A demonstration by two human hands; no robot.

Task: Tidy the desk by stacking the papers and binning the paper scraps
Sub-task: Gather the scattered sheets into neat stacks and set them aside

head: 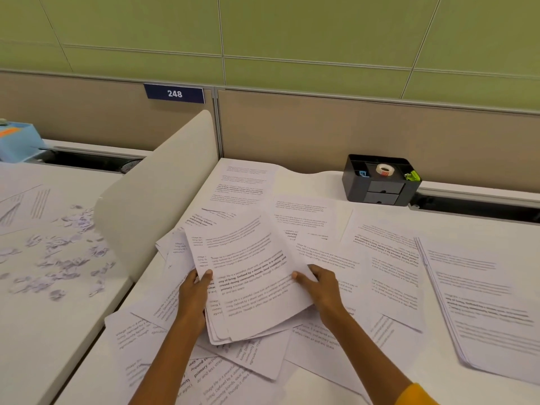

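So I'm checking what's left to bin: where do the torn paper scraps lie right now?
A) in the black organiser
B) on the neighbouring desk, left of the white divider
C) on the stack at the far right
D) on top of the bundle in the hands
B: the paper scraps are strewn over the adjoining desk, left of the white divider; none show on the bundle in the hands.

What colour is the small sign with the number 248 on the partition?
The rectangular number sign is dark blue with white digits, seen in the head view.
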